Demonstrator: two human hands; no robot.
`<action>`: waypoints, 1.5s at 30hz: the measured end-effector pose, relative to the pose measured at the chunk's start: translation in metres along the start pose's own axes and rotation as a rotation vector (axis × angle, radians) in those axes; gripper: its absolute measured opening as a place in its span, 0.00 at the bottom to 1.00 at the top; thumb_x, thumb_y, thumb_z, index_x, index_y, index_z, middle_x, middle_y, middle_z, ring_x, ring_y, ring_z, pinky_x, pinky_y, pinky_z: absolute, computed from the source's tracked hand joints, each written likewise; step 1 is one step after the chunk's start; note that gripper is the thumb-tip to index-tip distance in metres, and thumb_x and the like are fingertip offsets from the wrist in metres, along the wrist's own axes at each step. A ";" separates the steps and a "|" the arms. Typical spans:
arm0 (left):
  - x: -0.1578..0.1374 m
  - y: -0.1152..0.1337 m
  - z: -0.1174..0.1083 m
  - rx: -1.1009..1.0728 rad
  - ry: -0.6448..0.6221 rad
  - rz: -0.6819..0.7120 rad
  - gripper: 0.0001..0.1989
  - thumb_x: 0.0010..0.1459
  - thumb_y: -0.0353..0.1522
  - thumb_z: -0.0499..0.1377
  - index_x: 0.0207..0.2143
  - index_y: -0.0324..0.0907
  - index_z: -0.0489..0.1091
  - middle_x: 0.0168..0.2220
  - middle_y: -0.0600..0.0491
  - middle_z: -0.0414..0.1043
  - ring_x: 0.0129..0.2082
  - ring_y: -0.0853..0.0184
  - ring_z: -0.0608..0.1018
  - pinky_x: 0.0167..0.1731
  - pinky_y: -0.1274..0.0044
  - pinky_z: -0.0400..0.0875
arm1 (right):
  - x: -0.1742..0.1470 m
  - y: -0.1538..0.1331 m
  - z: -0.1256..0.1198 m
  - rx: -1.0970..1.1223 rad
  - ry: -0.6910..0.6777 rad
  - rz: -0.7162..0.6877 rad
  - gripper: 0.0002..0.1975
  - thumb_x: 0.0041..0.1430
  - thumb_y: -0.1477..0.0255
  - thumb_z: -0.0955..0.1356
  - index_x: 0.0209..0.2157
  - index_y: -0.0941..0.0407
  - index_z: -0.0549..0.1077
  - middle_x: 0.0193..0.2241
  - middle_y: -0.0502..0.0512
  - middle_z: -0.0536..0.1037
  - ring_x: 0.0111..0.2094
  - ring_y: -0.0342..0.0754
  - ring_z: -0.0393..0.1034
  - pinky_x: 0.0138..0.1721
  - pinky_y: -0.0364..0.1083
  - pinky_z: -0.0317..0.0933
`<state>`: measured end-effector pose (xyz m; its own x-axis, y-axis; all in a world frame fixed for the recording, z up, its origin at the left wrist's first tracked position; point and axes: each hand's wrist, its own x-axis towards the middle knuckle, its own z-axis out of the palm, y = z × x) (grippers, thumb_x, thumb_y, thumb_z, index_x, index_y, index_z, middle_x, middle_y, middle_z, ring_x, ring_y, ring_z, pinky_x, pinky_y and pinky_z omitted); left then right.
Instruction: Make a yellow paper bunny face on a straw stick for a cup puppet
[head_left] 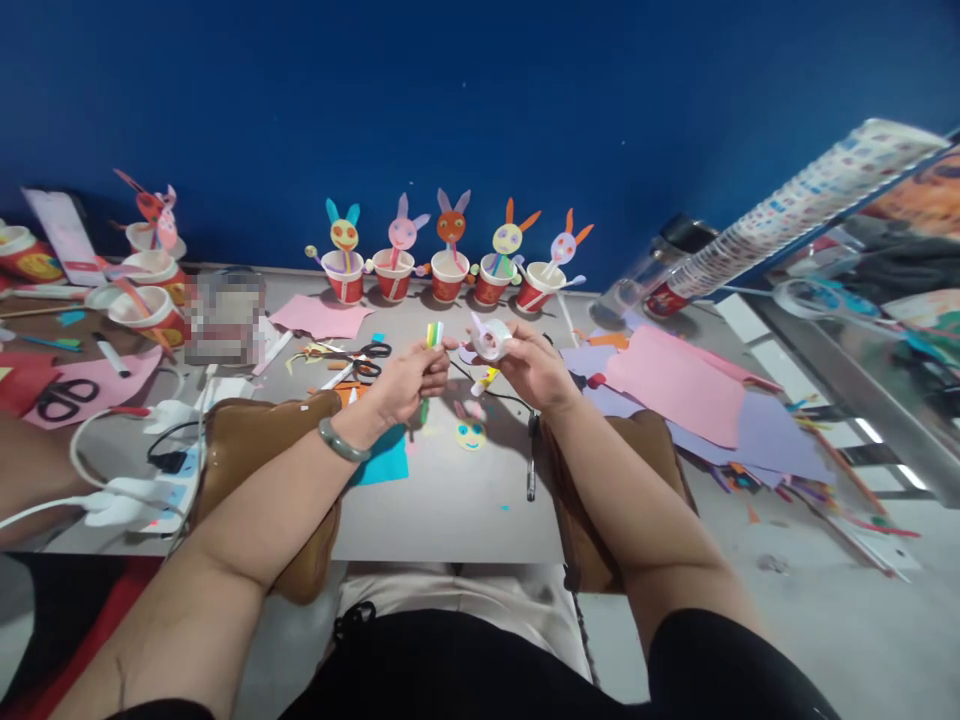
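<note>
My left hand [414,382] is closed around a small bundle of narrow green, yellow and white strips [434,334]; a green end hangs below the fist. In my right hand [534,365] is a roll of clear tape [491,341], gripped between thumb and fingers. The two hands are close together above the table, and a gap lies between them. Beneath, a pale yellow paper rabbit face [470,434] with blue eyes lies flat. A blue paper sheet [384,457] is partly under my left wrist. Black-handled scissors [366,366] lie beyond my left hand.
Several red cups [448,277] with paper rabbits line the wall. Pink paper [679,385] and purple sheets pile at right, near a leaning stack of paper cups [795,215]. A power strip [169,490] with cables is at left. Brown pads [262,480] lie under my forearms.
</note>
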<state>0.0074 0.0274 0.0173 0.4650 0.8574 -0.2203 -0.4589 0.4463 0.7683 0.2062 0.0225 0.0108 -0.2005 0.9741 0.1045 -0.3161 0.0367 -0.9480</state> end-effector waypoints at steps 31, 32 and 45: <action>-0.005 -0.005 -0.004 0.328 0.020 0.196 0.24 0.44 0.49 0.73 0.30 0.41 0.69 0.13 0.66 0.54 0.12 0.79 0.56 0.14 0.82 0.47 | -0.012 0.012 0.011 -0.858 -0.053 -0.660 0.11 0.58 0.68 0.72 0.42 0.51 0.70 0.54 0.62 0.75 0.53 0.55 0.73 0.53 0.56 0.69; -0.006 -0.004 -0.003 0.308 0.016 0.190 0.25 0.43 0.49 0.73 0.29 0.42 0.69 0.13 0.67 0.54 0.12 0.79 0.56 0.14 0.82 0.46 | -0.013 0.013 0.013 -0.783 -0.032 -0.622 0.15 0.58 0.66 0.73 0.45 0.51 0.68 0.53 0.62 0.75 0.52 0.54 0.74 0.51 0.55 0.70; -0.007 -0.003 -0.004 0.303 0.022 0.187 0.25 0.45 0.47 0.73 0.37 0.43 0.69 0.14 0.68 0.54 0.11 0.79 0.56 0.13 0.81 0.44 | -0.013 0.009 0.008 -0.837 -0.087 -0.560 0.21 0.60 0.63 0.73 0.54 0.50 0.71 0.49 0.58 0.78 0.46 0.52 0.75 0.45 0.51 0.73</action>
<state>0.0025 0.0211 0.0137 0.3764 0.9239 -0.0689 -0.2877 0.1872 0.9392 0.1988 0.0083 0.0029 -0.3006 0.7500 0.5893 0.3600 0.6613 -0.6581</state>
